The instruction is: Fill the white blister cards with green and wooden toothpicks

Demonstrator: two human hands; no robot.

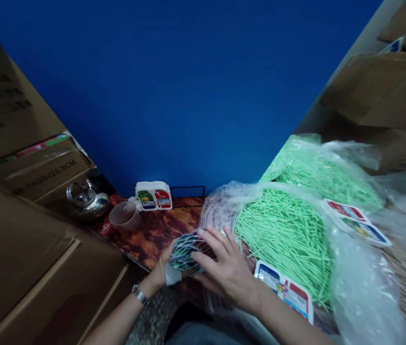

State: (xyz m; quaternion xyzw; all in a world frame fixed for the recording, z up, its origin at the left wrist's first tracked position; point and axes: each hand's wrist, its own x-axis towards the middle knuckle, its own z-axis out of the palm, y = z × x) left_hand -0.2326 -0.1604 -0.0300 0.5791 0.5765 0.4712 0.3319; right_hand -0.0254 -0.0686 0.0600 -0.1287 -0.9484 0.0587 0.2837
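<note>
You have a bundle of thin strands (184, 252) between your two hands, low in the middle of your view, over the near edge of the patterned tabletop (151, 243). Your left hand (162, 267) closes around its left side; the fingers underneath are hidden. A white wrap (173, 275) shows at this hand, but I cannot tell if it belongs to the hand or to the bundle. Your right hand (226, 268) reaches over from four o'clock, its fingers bent and partly spread over the strands; whether they pinch some of them, I cannot tell.

Counting from the bundle, the open bag of light-green sticks (285, 235) lies at three o'clock, near your right hand, and a labelled pack (284, 291) lies at four. The clear plastic cup (125, 216) stands at ten, with the steel kettle (87, 202) beyond it, and the labelled white packs (153, 196) are at eleven.

The step in hand seems to be arranging the strands. The next move calls, I judge, for a steady left hold and light right fingers, so that no strand slips.
</note>
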